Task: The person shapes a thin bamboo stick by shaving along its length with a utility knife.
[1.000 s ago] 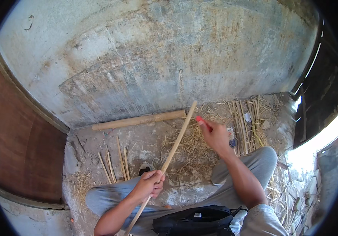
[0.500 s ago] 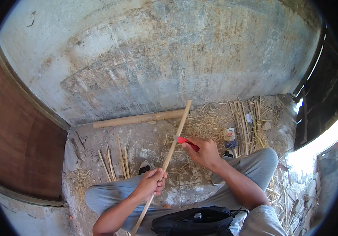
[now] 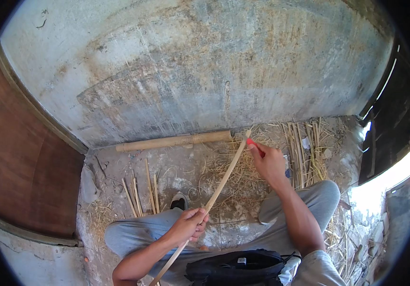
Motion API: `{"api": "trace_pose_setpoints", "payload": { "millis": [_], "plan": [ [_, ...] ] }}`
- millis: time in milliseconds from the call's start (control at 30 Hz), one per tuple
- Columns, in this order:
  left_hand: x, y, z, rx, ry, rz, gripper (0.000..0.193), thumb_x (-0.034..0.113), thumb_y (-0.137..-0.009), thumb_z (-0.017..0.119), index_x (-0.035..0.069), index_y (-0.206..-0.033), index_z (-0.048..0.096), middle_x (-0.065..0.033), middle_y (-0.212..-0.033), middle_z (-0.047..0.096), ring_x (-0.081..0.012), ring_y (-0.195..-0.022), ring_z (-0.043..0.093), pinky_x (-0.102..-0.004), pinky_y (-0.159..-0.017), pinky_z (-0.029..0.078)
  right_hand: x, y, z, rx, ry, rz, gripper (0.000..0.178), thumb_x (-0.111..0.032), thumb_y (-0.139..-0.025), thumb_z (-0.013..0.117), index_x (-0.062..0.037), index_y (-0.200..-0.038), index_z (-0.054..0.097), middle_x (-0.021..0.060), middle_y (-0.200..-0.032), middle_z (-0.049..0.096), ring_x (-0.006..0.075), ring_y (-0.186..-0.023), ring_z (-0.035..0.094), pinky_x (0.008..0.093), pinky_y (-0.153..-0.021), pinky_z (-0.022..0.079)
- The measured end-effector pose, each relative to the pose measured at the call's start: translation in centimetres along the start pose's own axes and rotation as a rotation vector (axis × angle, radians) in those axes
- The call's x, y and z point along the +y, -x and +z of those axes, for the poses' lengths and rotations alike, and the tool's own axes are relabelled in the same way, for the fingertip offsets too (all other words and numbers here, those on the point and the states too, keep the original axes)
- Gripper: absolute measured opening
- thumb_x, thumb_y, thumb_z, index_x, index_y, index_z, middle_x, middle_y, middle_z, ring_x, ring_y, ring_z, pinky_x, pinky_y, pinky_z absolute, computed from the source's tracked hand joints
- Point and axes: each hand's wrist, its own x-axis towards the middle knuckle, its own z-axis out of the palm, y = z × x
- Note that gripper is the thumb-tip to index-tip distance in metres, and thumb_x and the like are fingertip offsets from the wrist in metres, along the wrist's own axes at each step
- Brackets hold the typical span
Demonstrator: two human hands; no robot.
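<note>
A long pale bamboo strip [image 3: 226,176] slants across my lap, its far end raised toward the wall. My left hand [image 3: 189,225] is wrapped around it at about the middle, above my left shin. Up at the far end, my right hand [image 3: 269,164] grips a red-handled knife [image 3: 250,141]. Its blade lies against the strip close to the tip; the fingers hide most of the handle.
Curly bamboo shavings [image 3: 243,164] cover the floor ahead. A thick bamboo pole [image 3: 174,142] lies along the wall [image 3: 176,71]. Cut strips [image 3: 300,155] lie at the right, others [image 3: 150,190] at the left. A black bag [image 3: 236,268] sits at my waist.
My right hand and the knife have moved away from me along the strip, up toward its tip. The strip's far end has swung right and slightly lower; my left hand keeps its hold.
</note>
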Motion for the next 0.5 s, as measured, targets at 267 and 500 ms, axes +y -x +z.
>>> {"api": "trace_pose_setpoints", "payload": {
  "millis": [267,500],
  "plan": [
    [-0.5,-0.6,-0.1,0.015,0.034,0.086,0.032,0.035,-0.108,0.038,0.008,-0.093,0.047,0.0035,-0.063,0.034,-0.0046,-0.048,0.028,-0.0224,-0.041,0.024,-2.1,0.5,-0.3,0.006,-0.136,0.056,0.030,-0.034,-0.093,0.065,-0.0084,-0.104,0.075,0.0159,-0.060,0.062,0.0337,-0.058,0.066,0.0421,-0.057,0.052],
    [0.0,-0.3,-0.6,0.024,0.031,0.085,0.032,0.037,-0.108,0.038,0.010,-0.093,0.046,0.0049,-0.064,0.036,-0.0039,-0.049,0.029,-0.0221,-0.041,0.025,-3.0,2.2,-0.3,-0.193,-0.169,-0.167,0.027,-0.035,-0.092,0.066,-0.0114,-0.103,0.075,0.0149,-0.061,0.062,0.0338,-0.058,0.066,0.0434,-0.056,0.051]
  ]
}}
